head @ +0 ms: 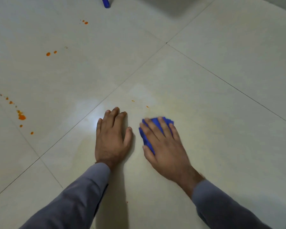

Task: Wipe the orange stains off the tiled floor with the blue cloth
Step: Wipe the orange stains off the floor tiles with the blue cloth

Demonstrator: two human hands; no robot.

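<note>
**Floor wipe: cloth under right hand, stains outstanding**

Two grey fabric sleeves [76,200] enter from the near edge. The left hand [111,139] lies flat on the floor [221,113], fingers straight and together, holding nothing. The right hand [165,146], just beside it, presses a bunched blue cloth [146,138] to the tile, fingers spread over it; they appear extended rather than curled, though motion blur softens the outline. The floor is glossy pale tile with thin dark grout lines and a faint yellowish smear around the hands. Two small orange flecks [139,103] sit just beyond the hands. Larger orange stains [21,116] lie well apart to the left, with more spots farther out. A blue object [105,2] rests at the far edge; its identity cannot be told.
</note>
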